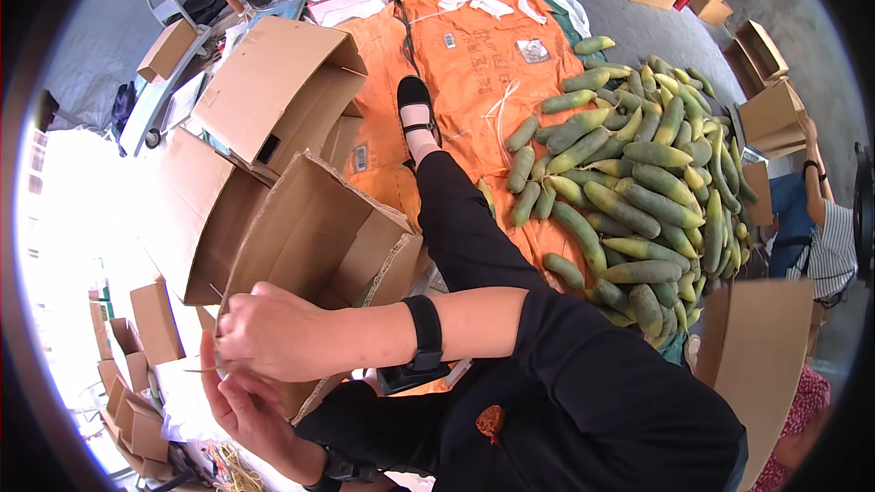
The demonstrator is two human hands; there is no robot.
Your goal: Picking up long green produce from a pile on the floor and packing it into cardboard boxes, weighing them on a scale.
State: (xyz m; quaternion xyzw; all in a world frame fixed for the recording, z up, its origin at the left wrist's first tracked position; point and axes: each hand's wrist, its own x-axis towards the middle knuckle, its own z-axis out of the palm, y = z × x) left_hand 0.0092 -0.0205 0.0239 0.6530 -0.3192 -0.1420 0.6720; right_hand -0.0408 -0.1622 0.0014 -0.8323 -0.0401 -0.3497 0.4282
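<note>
My right hand (273, 333) reaches across to the near left edge of an open cardboard box (310, 210); its fingers are curled closed. Just below it, my left hand (255, 415) has fingers pressed close to the right hand, with one finger stretched upward. A thin light strand (199, 369) pokes out beside the fingertips. What the fingers pinch is mostly hidden by the hands. The box stands tilted, its opening toward the right, with its inside bare brown. A black band circles each wrist.
Many green radishes (638, 182) lie heaped at the right on orange sacking (474, 55). More open boxes (273, 91) stand at the left. My foot (417, 114) rests on the sacking. At far right a person's arm (814, 164) holds a box; a cardboard panel (756, 355) stands nearer.
</note>
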